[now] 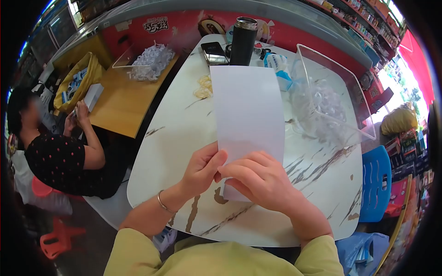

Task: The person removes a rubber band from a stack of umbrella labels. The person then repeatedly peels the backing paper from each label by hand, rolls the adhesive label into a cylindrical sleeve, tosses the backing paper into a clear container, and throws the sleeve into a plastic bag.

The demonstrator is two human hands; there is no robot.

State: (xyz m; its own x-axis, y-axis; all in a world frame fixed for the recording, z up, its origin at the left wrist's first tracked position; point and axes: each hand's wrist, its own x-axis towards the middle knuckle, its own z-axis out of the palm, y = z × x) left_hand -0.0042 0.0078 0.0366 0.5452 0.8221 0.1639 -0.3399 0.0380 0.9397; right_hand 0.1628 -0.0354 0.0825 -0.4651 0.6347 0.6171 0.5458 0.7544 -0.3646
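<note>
A long white sheet or flat box stands up from the marbled table, held near its lower end. My left hand, with a bracelet at the wrist, is closed at its left edge, thumb on top. Across the lower part lies my right hand, its fingers bent and pressed together at that edge, close to the left thumb. The fingertips behind the white piece are hidden. Left of its upper part is a small heap of yellowish bands.
A black flask, a phone and a blue-white packet stand or lie at the back. A clear bin of plastic pieces is at right. Another person sits left beside a wooden table. A blue chair is right.
</note>
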